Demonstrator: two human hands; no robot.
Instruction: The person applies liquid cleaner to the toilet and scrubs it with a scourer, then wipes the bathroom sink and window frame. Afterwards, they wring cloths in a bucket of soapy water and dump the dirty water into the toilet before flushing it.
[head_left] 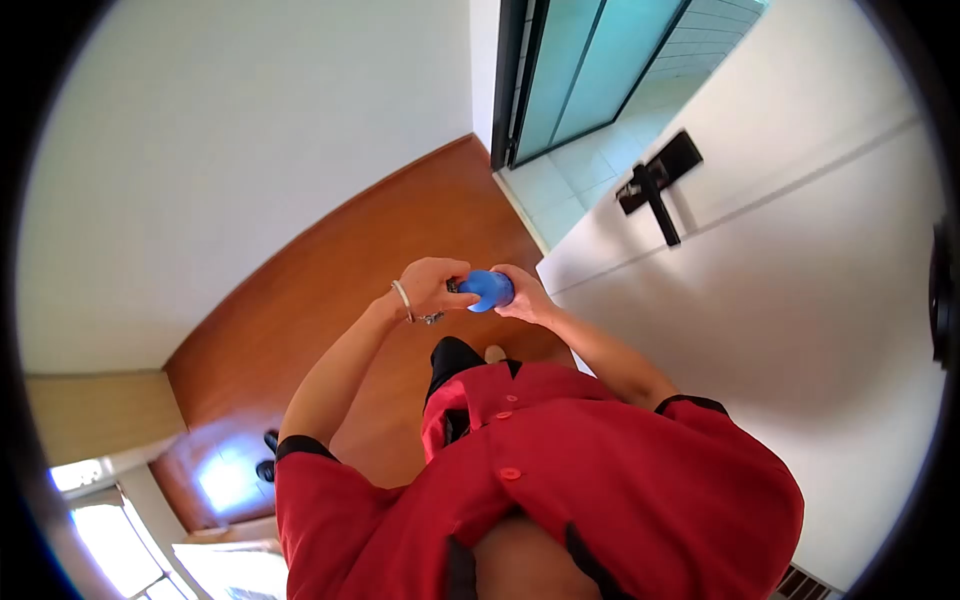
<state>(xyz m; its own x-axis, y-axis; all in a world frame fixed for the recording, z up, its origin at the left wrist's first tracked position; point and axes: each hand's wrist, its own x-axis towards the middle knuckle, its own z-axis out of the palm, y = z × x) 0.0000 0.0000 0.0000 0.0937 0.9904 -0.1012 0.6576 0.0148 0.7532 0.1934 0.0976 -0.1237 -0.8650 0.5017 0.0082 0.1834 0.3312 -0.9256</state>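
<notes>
Both my hands meet in front of my body, above the wooden floor. Between them is a small blue object (487, 290), its exact kind hard to tell. My left hand (436, 286), with a light bracelet on the wrist, pinches its left end, where a small dark part shows by the fingers. Around the right end of the blue object are the fingers of my right hand (522, 294).
A white door (760, 300) with a black handle (655, 190) stands at the right. Behind it is a frosted glass door (590, 75) over pale tiles. A white wall (250, 150) rises at the left. Dark shoes (265, 470) lie on the reddish floor (340, 260), lower left.
</notes>
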